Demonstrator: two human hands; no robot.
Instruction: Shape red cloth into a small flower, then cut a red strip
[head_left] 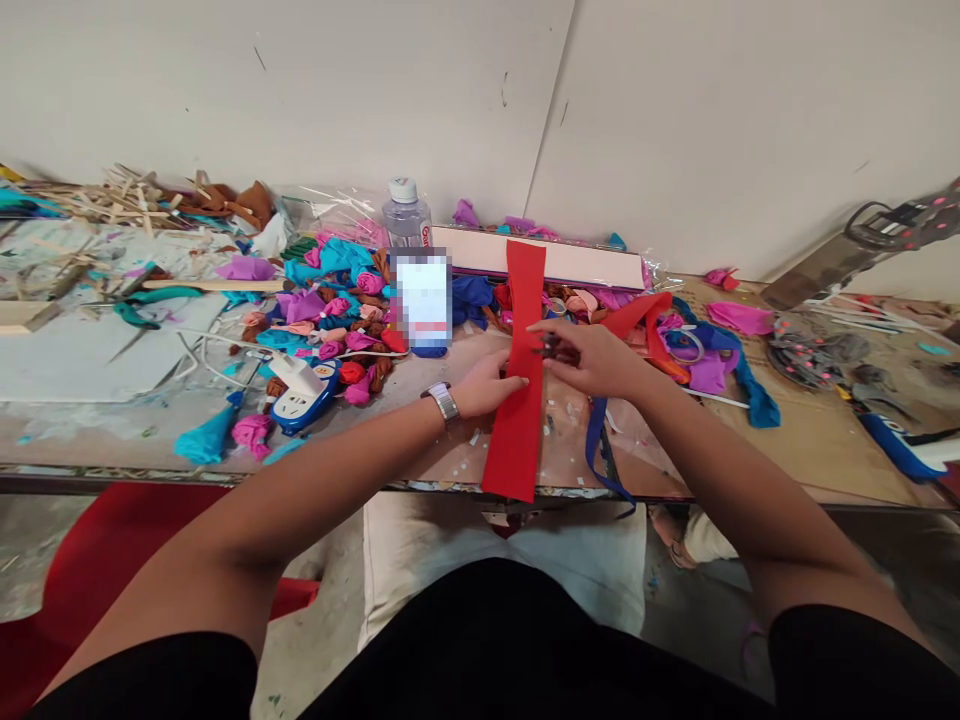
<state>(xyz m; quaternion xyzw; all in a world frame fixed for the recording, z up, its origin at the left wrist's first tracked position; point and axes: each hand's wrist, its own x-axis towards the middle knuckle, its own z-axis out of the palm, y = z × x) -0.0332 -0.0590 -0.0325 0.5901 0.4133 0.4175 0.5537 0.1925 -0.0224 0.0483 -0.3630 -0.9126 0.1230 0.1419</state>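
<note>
A long strip of red crepe paper or cloth (517,430) runs across the worktable, its near end hanging over the front edge. My left hand (484,385), with a watch on the wrist, grips the strip's left edge, thumb lying on top. At the strip's right edge is my right hand (589,355), its fingers curled around a small dark object (551,345) whose kind I cannot make out. A blue ribbon (594,445) hangs down below that hand. Behind the strip lies a long pale board or box (592,262).
Left of my hands are a lit phone (425,300), a water bottle (407,215), a blue power strip (304,400) and many colourful rolled flowers (337,310). Green-handled pliers (142,305) lie farther left. Rolls of tape (684,345) and coloured scraps are on the right.
</note>
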